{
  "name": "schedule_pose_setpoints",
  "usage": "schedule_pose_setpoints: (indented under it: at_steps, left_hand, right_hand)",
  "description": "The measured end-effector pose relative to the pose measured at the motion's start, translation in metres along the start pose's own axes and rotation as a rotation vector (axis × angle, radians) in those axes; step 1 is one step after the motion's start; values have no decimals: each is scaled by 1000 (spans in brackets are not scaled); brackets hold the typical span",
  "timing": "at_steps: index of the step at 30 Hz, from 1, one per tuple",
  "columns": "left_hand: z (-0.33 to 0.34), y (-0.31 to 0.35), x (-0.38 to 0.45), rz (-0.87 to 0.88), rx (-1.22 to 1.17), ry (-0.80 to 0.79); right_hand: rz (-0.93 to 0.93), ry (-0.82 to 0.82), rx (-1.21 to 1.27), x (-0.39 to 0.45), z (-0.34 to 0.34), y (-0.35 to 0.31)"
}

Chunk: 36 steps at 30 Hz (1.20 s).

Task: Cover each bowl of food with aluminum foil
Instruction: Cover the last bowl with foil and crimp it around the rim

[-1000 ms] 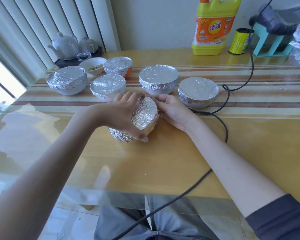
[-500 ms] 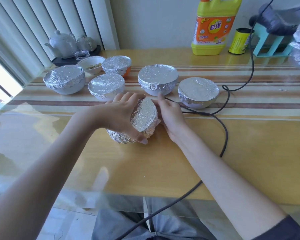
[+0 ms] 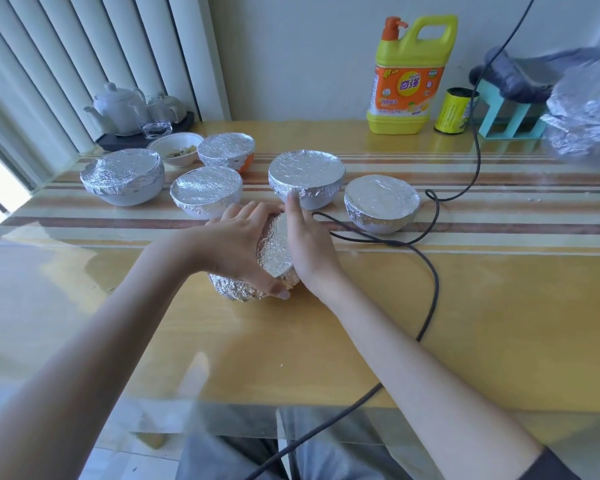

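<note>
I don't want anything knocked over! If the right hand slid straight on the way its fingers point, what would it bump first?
Probably the big foil-covered bowl just ahead: the right hand points away from the person, and its fingertip already looks almost against that bowl's side.

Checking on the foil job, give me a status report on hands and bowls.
Left hand and right hand press foil around near bowl. Small bowl by teapot uncovered. Black cable beside right hand.
</note>
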<state>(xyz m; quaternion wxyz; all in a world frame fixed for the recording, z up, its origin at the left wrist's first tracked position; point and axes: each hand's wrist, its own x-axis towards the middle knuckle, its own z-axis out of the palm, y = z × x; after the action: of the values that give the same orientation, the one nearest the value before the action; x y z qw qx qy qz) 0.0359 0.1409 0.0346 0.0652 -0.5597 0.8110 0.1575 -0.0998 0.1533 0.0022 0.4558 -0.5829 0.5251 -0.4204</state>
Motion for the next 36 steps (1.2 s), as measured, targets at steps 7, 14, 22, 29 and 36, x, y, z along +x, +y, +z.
schedule_pose_setpoints:
  at_steps: [7, 14, 22, 29, 36]
  left_hand:
    - [1, 2, 0, -24, 22, -13]
    - [0, 8, -4, -135, -86, -45]
    - [10, -40, -4, -45, -1005, 337]
    - [31, -34, -21, -49, -1341, 272]
    - [41, -31, -41, -241, -1316, 527]
  right_hand:
    - [52, 61, 120, -4, 5, 2]
    - [134, 218, 381, -38, 20, 12]
    - [191, 252, 443, -33, 31, 28]
    - [266, 251, 444, -11, 36, 30]
    - [233, 38, 448, 31, 22, 25]
